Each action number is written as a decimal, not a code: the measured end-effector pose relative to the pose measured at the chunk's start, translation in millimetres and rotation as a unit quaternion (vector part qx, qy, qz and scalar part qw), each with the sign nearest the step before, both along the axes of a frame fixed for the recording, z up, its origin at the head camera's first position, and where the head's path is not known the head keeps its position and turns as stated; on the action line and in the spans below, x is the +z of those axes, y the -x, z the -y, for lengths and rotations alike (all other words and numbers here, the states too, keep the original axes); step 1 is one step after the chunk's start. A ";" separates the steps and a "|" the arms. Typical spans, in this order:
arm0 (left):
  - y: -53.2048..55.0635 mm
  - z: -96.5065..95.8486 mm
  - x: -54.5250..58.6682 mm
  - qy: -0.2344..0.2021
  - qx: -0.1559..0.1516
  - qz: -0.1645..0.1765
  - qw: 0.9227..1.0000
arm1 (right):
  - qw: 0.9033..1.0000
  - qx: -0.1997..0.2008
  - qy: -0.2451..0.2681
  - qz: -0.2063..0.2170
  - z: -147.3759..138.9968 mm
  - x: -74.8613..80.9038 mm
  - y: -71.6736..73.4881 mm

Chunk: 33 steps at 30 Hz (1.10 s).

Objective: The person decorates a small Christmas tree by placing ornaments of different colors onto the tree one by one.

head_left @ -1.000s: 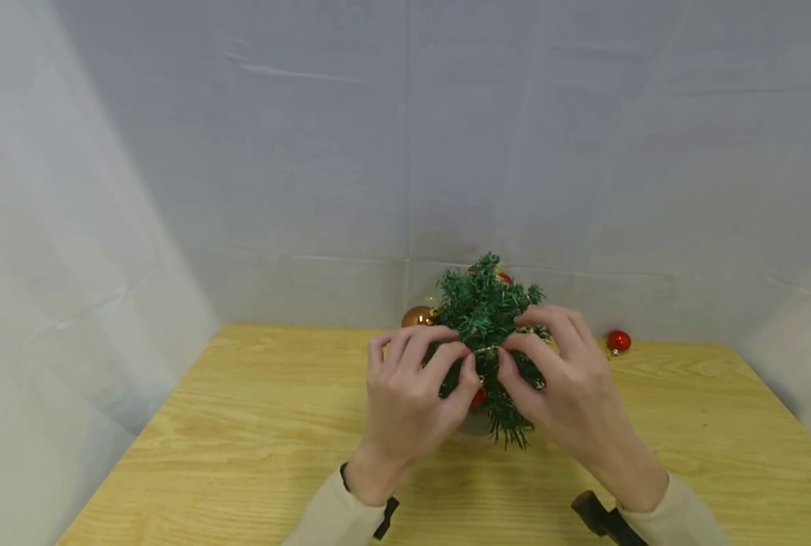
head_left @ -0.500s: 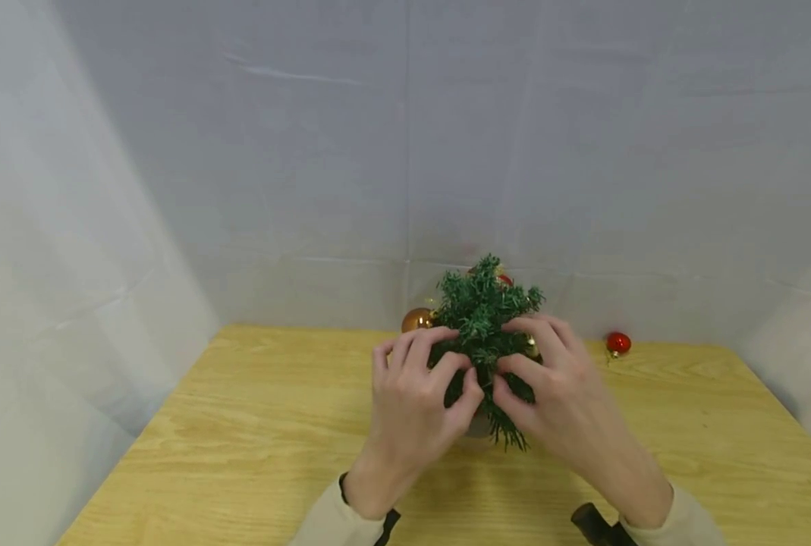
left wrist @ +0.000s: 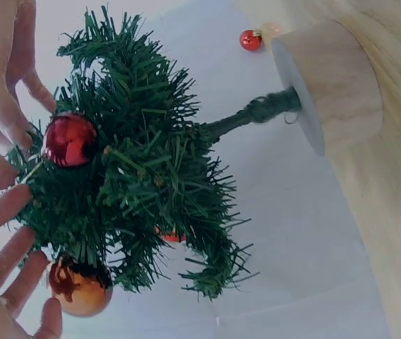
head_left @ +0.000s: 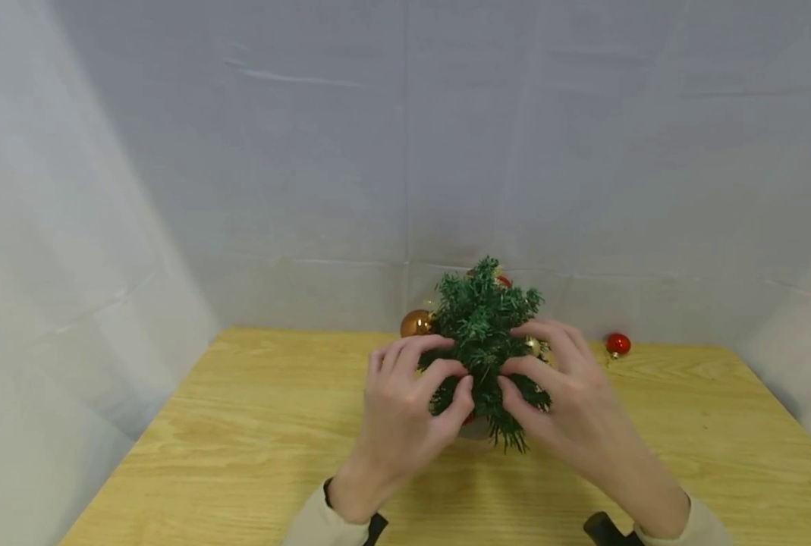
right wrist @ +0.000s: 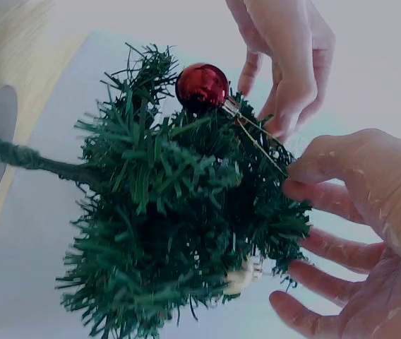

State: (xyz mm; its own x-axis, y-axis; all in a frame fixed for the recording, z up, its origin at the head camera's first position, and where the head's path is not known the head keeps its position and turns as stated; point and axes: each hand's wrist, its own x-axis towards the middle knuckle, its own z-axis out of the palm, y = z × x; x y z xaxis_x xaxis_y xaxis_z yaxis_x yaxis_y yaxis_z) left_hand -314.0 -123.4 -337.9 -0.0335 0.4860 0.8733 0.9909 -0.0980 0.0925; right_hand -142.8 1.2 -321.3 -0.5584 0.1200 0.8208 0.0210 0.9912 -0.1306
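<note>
A small artificial Christmas tree stands on the table, my left hand and right hand on either side of its near face. In the right wrist view a shiny red bauble rests against the branches, and a thin gold string runs from its cap to my fingers. The right thumb and index finger pinch that string. My left thumb and index finger are pressed together at the string's other side. The other fingers of both hands spread over the green branches. In the head view, hands and branches mostly hide this bauble.
An orange-gold bauble hangs on the tree's left side and a pale gold bauble on its right. The tree's round base sits on the wooden table. A loose red bauble lies by the back edge.
Both hands have come down slightly on the tree. The gold string, earlier stretched in sight between the fingertips in the head view, has gone down among the branches.
</note>
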 end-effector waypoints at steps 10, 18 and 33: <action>29.7 -0.6 22.4 -0.091 -0.114 0.072 0.987 | 0.996 0.010 -0.008 -0.086 -11.4 3.0 -17.5; 48.8 -12.7 41.6 -0.030 -0.160 0.105 0.981 | 0.995 -0.027 -0.004 -0.097 -48.6 -3.9 -40.7; 52.2 -31.4 51.0 0.044 -0.181 0.114 0.976 | 0.996 -0.085 -0.007 -0.008 -138.4 -37.3 -73.0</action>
